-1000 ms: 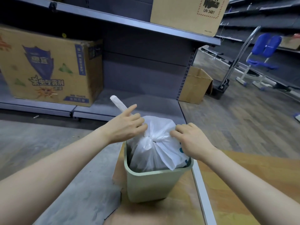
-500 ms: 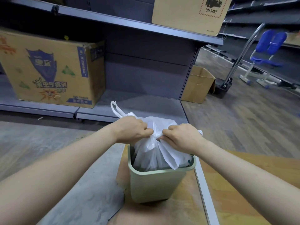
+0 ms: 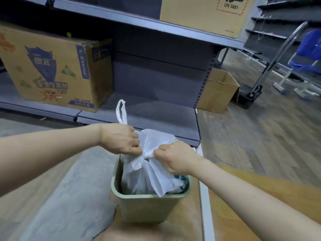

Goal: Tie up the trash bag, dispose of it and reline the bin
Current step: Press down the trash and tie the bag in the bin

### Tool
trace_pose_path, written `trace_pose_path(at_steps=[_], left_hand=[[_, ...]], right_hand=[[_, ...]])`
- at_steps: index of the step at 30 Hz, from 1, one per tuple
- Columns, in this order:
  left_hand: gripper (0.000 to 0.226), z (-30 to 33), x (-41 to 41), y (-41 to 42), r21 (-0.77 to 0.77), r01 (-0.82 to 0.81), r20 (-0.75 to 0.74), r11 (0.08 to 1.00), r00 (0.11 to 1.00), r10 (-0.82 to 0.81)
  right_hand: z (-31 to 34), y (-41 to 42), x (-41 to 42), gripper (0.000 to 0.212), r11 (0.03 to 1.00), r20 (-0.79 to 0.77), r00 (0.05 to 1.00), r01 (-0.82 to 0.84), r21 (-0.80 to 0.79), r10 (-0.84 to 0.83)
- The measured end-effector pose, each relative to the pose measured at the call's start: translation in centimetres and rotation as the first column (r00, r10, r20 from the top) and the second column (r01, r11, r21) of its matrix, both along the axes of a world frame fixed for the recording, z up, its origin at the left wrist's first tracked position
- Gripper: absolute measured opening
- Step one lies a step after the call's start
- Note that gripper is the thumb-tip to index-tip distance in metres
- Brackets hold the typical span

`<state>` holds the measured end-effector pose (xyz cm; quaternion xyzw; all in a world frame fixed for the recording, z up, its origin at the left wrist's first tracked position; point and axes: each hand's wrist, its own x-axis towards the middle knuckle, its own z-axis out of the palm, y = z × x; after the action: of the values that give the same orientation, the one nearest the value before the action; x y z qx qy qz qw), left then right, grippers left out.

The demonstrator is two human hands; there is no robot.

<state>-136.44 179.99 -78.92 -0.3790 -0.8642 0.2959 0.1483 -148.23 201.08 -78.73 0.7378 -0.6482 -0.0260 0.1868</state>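
A white trash bag (image 3: 147,173) sits upright inside a pale green bin (image 3: 147,207) that stands on the floor (image 3: 260,145), its long axis running straight up out of the bin's mouth and its gathered neck at the top. The left hand (image 3: 119,139) is curled tight round the plastic on the left side of that neck, and one handle loop (image 3: 121,112) sticks up above its knuckles, pointing up and away from the bin toward the shelf (image 3: 147,110). The right hand (image 3: 175,157) pinches the twisted plastic on the right side of the neck, thumb and fingers clamped on it, so the two hands are close together with a short stretch of taut bag between them. A loose flap of the bag hangs down inside the bin toward its near rim. Beyond the bin, a printed cardboard box (image 3: 55,70) rests on the shelf to the bin's far left, and a smaller open box (image 3: 217,89) stands on the floor to the far right.
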Motion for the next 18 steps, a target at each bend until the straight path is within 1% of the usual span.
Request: trace_pose_path(at_steps=[5,9,12,14,17,18], left_hand=[[0.022,0.0,-0.4,-0.5,0.011,0.013,-0.064,1.0,0.998,-0.012],[0.013,-0.5,-0.5,-0.6,0.059,0.018,-0.082,0.998,0.997,-0.013],[0.013,-1.0,-0.4,-0.6,0.115,-0.037,-0.122,0.993,0.991,0.051],[0.022,-1.4,0.0,0.0,0.18,-0.102,-0.144,0.978,0.981,0.128],[0.029,-1.9,0.7,0.9,0.234,-0.151,-0.145,0.96,0.972,0.188],[0.029,-2.0,0.9,0.9,0.244,-0.158,-0.144,0.957,0.97,0.197]], right_hand=[[0.1,-0.9,-1.0,0.026,1.0,-0.023,0.999,-0.025,-0.018,0.024],[-0.3,-0.8,-1.2,0.02,0.999,-0.047,0.999,-0.025,-0.029,0.024],[-0.1,-0.8,-1.0,0.022,0.998,-0.055,0.998,0.003,-0.056,-0.006],[-0.2,-0.6,-1.0,0.007,0.999,-0.008,1.0,0.012,-0.04,-0.012],[-0.2,0.0,-0.6,0.033,0.999,0.06,0.997,0.048,-0.022,-0.047],[-0.2,0.0,-0.5,0.037,0.998,0.062,0.997,0.039,-0.043,-0.037]])
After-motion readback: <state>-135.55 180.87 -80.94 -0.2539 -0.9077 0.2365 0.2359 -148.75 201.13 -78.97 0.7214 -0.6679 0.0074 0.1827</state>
